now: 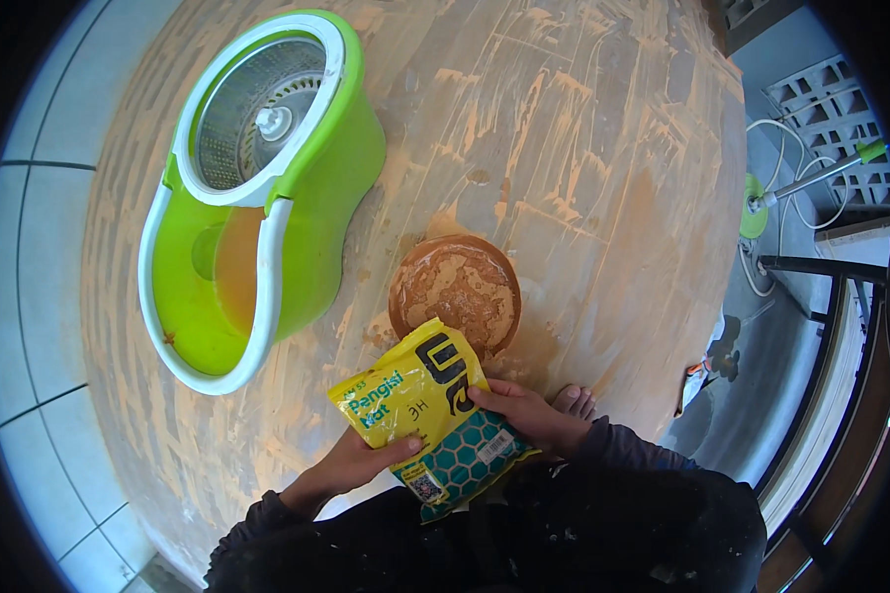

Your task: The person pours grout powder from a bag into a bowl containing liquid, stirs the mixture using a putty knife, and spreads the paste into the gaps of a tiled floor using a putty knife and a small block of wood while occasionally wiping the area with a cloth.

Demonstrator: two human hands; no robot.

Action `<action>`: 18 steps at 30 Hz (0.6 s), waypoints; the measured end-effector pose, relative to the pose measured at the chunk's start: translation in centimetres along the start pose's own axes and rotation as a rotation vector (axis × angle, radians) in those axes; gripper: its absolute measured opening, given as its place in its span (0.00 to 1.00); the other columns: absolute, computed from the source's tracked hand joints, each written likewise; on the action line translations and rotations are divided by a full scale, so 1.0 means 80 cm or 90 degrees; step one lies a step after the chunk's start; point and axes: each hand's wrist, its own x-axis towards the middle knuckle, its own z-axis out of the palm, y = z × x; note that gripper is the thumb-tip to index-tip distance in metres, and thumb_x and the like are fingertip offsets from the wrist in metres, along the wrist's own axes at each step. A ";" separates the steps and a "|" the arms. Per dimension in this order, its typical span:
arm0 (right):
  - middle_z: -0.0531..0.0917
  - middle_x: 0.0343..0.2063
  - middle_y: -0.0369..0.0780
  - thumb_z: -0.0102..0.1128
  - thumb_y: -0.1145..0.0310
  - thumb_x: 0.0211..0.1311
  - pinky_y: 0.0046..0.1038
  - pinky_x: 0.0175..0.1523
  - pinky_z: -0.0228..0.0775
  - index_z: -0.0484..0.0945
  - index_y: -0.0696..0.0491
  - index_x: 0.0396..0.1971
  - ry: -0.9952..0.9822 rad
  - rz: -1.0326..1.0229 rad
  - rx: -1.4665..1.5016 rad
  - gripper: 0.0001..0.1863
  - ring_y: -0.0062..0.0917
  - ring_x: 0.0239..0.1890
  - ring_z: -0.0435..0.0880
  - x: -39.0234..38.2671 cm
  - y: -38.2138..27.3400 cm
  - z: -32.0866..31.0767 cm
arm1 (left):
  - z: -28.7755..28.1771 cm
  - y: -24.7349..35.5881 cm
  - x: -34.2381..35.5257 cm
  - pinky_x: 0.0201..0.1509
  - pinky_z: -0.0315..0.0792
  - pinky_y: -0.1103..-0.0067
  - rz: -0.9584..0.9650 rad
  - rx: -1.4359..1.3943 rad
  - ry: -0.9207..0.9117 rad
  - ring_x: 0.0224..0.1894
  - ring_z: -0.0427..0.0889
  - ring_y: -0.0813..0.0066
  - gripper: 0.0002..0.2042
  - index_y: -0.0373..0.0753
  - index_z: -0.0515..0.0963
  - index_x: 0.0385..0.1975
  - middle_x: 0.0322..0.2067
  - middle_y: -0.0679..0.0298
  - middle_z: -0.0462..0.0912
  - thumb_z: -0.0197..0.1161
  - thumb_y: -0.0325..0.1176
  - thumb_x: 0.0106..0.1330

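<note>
I hold a yellow and teal plastic bag of tile grout [465, 440] low in front of me, tilted, with its printed face up. My left hand [358, 463] grips its left edge, thumb on the front. On the right edge, my right hand [529, 413] pinches it the same way. The fingers behind the bag are hidden. Just beyond its top edge lies a round brown dish [455, 287] coated with pale orange paste. The bag overlaps the dish's near rim in view.
A green spin-mop bucket [316, 247] with a steel basket [262, 114] stands left of the dish, cloudy orange water inside. Orange smears cover the wood-look floor [603, 128]. My bare foot [575, 401] shows beside my right hand. A mop [754, 203] and white hose lie far right.
</note>
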 end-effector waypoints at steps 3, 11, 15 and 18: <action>0.85 0.46 0.36 0.58 0.55 0.74 0.23 0.51 0.77 0.75 0.55 0.58 0.049 0.058 -0.032 0.22 0.18 0.44 0.84 0.005 -0.010 0.006 | 0.002 0.000 0.003 0.60 0.75 0.71 0.014 -0.011 0.070 0.57 0.79 0.70 0.23 0.37 0.68 0.64 0.55 0.60 0.80 0.64 0.34 0.72; 0.86 0.45 0.38 0.68 0.56 0.66 0.24 0.51 0.78 0.77 0.56 0.56 0.038 0.011 -0.128 0.25 0.21 0.44 0.85 0.010 -0.007 0.002 | 0.007 0.018 0.023 0.56 0.76 0.73 0.031 0.018 0.117 0.53 0.80 0.73 0.19 0.35 0.70 0.61 0.51 0.60 0.82 0.58 0.37 0.76; 0.86 0.44 0.38 0.69 0.57 0.65 0.25 0.52 0.77 0.77 0.56 0.55 0.058 0.015 -0.133 0.25 0.21 0.45 0.85 0.009 -0.019 -0.001 | 0.005 0.023 0.031 0.57 0.76 0.73 0.019 0.012 0.110 0.53 0.80 0.73 0.19 0.34 0.70 0.61 0.52 0.60 0.82 0.58 0.38 0.76; 0.86 0.44 0.38 0.69 0.56 0.66 0.25 0.52 0.77 0.77 0.56 0.56 0.063 0.039 -0.146 0.25 0.22 0.45 0.85 0.010 -0.028 0.001 | 0.004 0.020 0.032 0.57 0.76 0.74 0.014 0.006 0.134 0.53 0.80 0.74 0.19 0.34 0.69 0.61 0.52 0.60 0.81 0.57 0.38 0.77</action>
